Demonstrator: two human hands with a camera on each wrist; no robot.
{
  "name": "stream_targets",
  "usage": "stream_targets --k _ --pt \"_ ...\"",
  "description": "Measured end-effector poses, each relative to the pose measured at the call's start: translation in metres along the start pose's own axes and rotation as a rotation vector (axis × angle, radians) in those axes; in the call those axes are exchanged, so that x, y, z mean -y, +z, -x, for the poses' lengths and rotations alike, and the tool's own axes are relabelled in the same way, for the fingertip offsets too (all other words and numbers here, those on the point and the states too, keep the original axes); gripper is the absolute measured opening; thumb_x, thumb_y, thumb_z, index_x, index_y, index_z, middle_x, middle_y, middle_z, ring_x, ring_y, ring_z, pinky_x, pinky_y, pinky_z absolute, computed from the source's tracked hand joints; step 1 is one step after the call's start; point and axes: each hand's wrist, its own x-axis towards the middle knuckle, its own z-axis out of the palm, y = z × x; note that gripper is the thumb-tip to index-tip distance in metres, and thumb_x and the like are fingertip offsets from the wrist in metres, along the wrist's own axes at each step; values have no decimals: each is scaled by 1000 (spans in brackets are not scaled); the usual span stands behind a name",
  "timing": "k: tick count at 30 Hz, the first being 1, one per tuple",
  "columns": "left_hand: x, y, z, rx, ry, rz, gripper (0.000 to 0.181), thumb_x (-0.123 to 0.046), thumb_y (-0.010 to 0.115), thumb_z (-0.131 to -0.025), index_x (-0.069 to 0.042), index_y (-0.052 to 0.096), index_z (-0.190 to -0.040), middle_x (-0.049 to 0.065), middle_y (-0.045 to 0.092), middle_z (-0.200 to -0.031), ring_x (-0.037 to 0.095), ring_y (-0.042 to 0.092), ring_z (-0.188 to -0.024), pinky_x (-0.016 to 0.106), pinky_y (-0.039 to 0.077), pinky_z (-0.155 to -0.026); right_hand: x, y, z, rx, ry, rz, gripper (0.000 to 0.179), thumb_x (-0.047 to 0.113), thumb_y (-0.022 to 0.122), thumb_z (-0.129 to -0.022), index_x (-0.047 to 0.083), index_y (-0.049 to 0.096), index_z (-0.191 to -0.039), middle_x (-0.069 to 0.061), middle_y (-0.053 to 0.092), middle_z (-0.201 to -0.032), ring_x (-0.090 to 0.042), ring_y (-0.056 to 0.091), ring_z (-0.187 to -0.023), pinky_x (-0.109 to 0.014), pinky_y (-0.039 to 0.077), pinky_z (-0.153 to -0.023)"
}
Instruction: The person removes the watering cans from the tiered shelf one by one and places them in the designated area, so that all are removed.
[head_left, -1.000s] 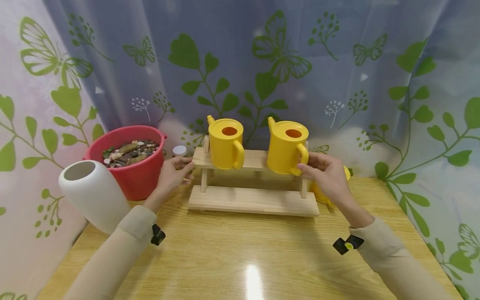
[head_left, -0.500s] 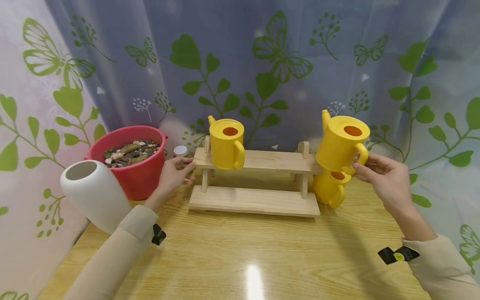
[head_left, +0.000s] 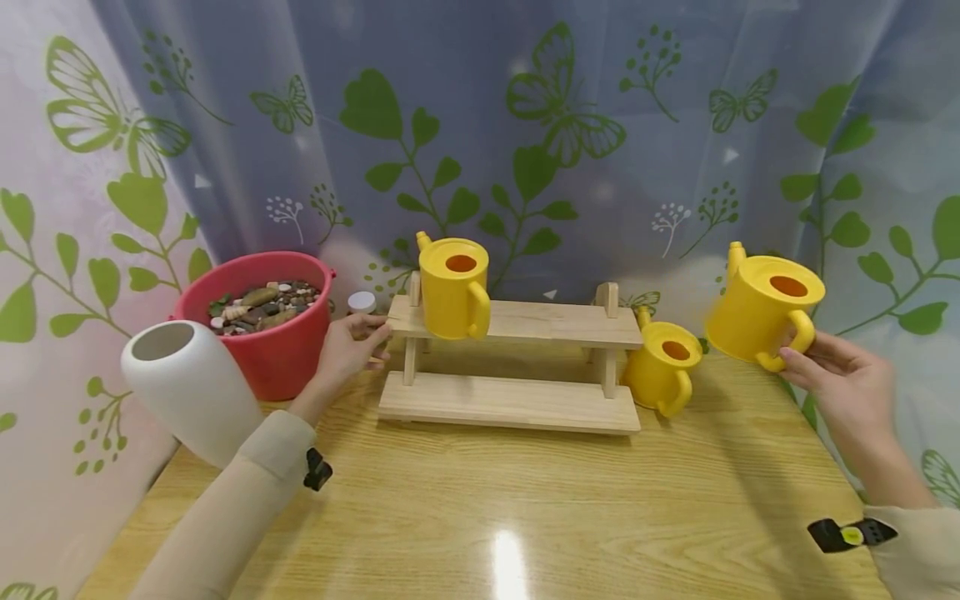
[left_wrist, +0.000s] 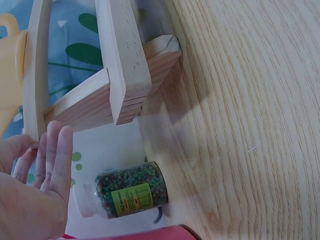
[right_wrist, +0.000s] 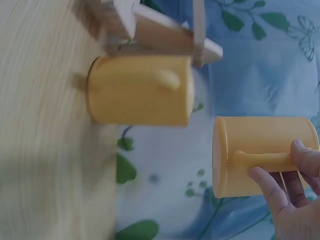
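My right hand (head_left: 851, 387) pinches the handle of a yellow watering can (head_left: 761, 308), held in the air to the right of the wooden stand (head_left: 510, 400). In the right wrist view the thumb and fingers close on that can's handle. A second watering can (head_left: 660, 367) stands on the table against the stand's right end. On the left part of the upper shelf sits a third watering can (head_left: 453, 287). My left hand (head_left: 348, 350) grips the left end of the upper shelf between thumb and fingertips, as the left wrist view (left_wrist: 42, 185) also shows.
At the left a red bucket (head_left: 281, 362) holds pebbles and shells. A white vase (head_left: 191, 400) leans in front of it. Behind my left hand is a white-capped jar of small green and dark beads (left_wrist: 131, 190). A patterned curtain (head_left: 480, 125) hangs behind the wooden table (head_left: 450, 508).
My right hand has lifted the watering can off the right part of the upper shelf and carried it rightward, past the can standing on the table. My left hand has stayed at the shelf end.
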Motion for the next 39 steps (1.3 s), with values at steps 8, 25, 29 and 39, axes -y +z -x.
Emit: stream_targets --k 8,25,29,39 --pt "0 1 -1 2 -4 -1 43 -24 65 -106 -1 63 -143 29 67 -133 7 75 -72 28 68 -67 -24 -21 3 -22 82 159 23 6 77 -95 22 81 -112 21 78 -91 4 75 -77 -12 62 -66" --pt "0 2 -2 -9 -12 -7 42 -24 65 -107 -1 64 -142 23 71 -126 10 76 -72 32 69 -70 -87 -28 16 10 236 297 24 13 77 -97 20 78 -120 27 71 -88 5 73 -76 -16 64 -68" --pt "0 2 -2 -6 -10 -17 41 -23 64 -107 -2 64 -142 27 69 -130 15 78 -77 35 69 -72 -94 -28 17 7 256 341 32 16 76 -99 12 73 -131 29 69 -87 6 73 -76 -16 64 -69" --pt "0 1 -1 -12 -14 -21 41 -22 63 -108 -2 62 -143 32 65 -137 14 78 -76 39 70 -75 -103 -24 13 19 258 306 28 12 75 -98 14 76 -126 28 70 -89 6 73 -78 -15 64 -71"
